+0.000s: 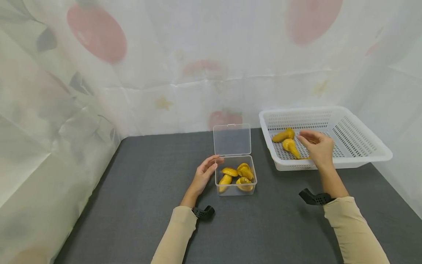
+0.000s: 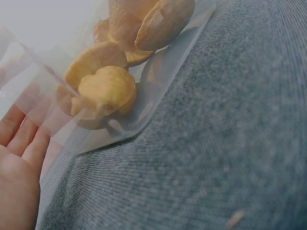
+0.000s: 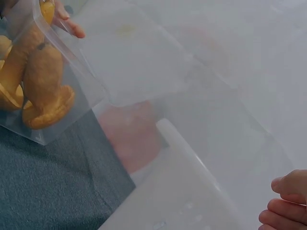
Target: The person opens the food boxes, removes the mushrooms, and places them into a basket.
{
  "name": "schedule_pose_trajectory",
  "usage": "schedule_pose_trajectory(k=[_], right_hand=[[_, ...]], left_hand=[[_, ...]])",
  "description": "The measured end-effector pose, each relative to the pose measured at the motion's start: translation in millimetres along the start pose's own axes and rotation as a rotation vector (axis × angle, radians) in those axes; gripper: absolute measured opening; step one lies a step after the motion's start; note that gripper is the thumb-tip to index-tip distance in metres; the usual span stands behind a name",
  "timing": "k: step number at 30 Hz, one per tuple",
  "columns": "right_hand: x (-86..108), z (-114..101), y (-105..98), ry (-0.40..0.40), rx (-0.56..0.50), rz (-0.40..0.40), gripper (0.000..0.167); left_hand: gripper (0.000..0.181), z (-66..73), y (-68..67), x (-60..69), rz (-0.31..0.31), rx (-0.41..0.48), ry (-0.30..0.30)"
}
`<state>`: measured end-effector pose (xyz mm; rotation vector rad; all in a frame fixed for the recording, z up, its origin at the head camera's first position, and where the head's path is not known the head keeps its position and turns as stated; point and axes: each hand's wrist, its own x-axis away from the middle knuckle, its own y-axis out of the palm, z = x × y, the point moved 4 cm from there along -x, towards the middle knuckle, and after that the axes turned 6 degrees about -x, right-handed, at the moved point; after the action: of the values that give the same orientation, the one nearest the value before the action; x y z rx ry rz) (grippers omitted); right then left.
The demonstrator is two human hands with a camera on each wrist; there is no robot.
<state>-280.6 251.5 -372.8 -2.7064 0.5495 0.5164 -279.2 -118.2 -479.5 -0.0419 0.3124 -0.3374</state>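
Several yellow mushroom-shaped pieces (image 1: 244, 171) (image 2: 108, 91) (image 3: 43, 76) lie in a small clear box (image 1: 235, 190), its lid (image 1: 232, 140) raised at the back. At the box's left side, my left hand (image 1: 202, 176) (image 2: 21, 163) has its extended fingers against the wall near the rim. My right hand (image 1: 319, 148) (image 3: 288, 206) hovers over a white basket (image 1: 362, 160), fingers bent and thumb apart, nothing visible between them. To its left, two yellow pieces (image 1: 283, 135) (image 1: 291, 147) lie in the basket; a yellow bit shows below them, partly hidden.
The dark table (image 1: 158, 176) runs up to a white printed curtain (image 1: 204, 44) behind the box and basket. Another curtain (image 1: 33, 128) hangs along the left side. A black wrist strap (image 1: 203, 212) is on the left wrist and another (image 1: 316, 198) on the right.
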Motion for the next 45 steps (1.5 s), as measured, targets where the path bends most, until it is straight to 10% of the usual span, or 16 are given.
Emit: schedule_pose_trajectory(k=[12, 45], right_hand=[[12.7, -15, 4, -0.059, -0.017, -0.013, 0.025], [65.8, -54, 52, -0.295, -0.108, -0.390, 0.017]], left_hand=[[0.043, -0.2, -0.6, -0.6, -0.003, -0.024, 0.018], [0.043, -1.5, -0.6, -0.3, -0.003, -0.012, 0.025]])
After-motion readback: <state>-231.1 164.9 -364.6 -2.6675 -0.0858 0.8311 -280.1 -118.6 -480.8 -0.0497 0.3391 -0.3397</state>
